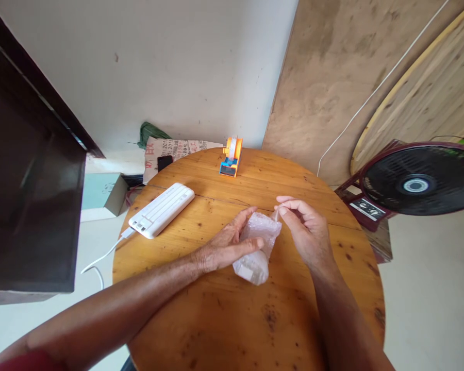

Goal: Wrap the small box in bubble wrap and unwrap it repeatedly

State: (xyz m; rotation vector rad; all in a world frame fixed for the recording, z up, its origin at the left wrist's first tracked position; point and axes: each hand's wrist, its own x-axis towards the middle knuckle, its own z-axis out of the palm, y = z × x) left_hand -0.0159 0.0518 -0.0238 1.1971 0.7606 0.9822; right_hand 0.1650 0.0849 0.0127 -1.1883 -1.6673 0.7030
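Here we are at the round table (pixel 332 268), and the bubble-wrap bag (pixel 261 226) is right at the clock's centre, its far end pointing to 1 o'clock. The left hand (pixel 230 243) grips it from 9 o'clock, thumb laid over the top. From 2 o'clock the right hand (pixel 309 232) pinches a clear strip (pixel 276 212), perhaps tape, at the bag's far corner. The step in hand looks like working that strip; the next move seems to call for a steady left hold and light, exact fingertips. Inside the bag, towards 6 o'clock, a pale shape shows, but the film hides what it is. Up at 12 o'clock, a tape dispenser (pixel 231 166) carries 1 roll. At 10 o'clock sits a white power bank (pixel 162 208); off the table beyond, a box (pixel 95 193), contents unseen.
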